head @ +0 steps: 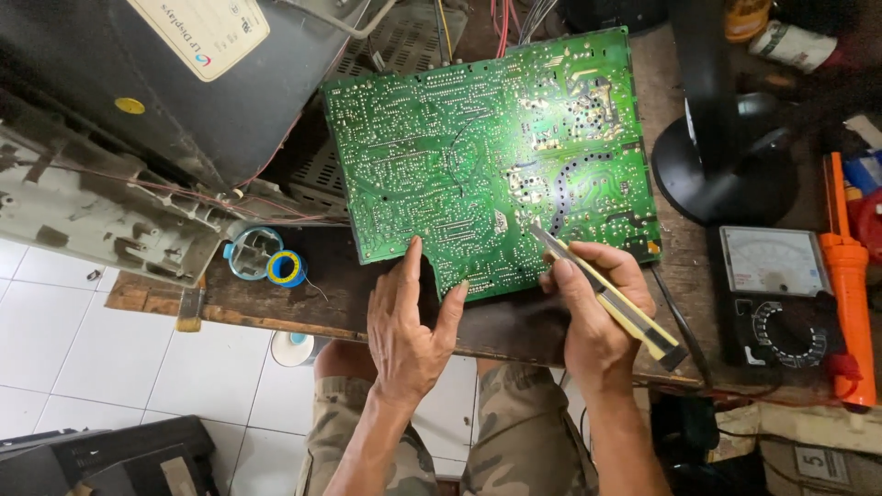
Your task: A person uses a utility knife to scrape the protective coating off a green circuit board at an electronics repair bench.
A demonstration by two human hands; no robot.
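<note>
**Circuit board under the knife on a cluttered repair surface**

A worn wooden surface [276,308] stands over a white tiled floor [83,358], crowded with repair gear. A large green circuit board [478,156] lies solder side up across the middle of the surface, its lower corner reaching toward the near edge. Behind it, at the far left corner, sits the dark back of a picture tube set [156,92] with a grey plastic frame [83,211] hanging over the left edge.

The left hand [409,321] lies flat and open at the near edge, holding nothing; its thumb and forefinger tips press on the lower rim of the circuit board. The right hand [593,317] has its grip closed around a yellow and black utility knife [611,298], the blade tip touching the board near its lower right part.

Just left of the board, near the front edge, rest a blue solder spool [286,268] and a pale blue round part [250,251], touching each other. Toward the right edge lie an analogue multimeter [781,294] and, beside it, an orange tool [850,294]. A black round stand [726,165] sits between the board and the multimeter, farther back. Camouflage trousers [524,432] show below the near edge.
</note>
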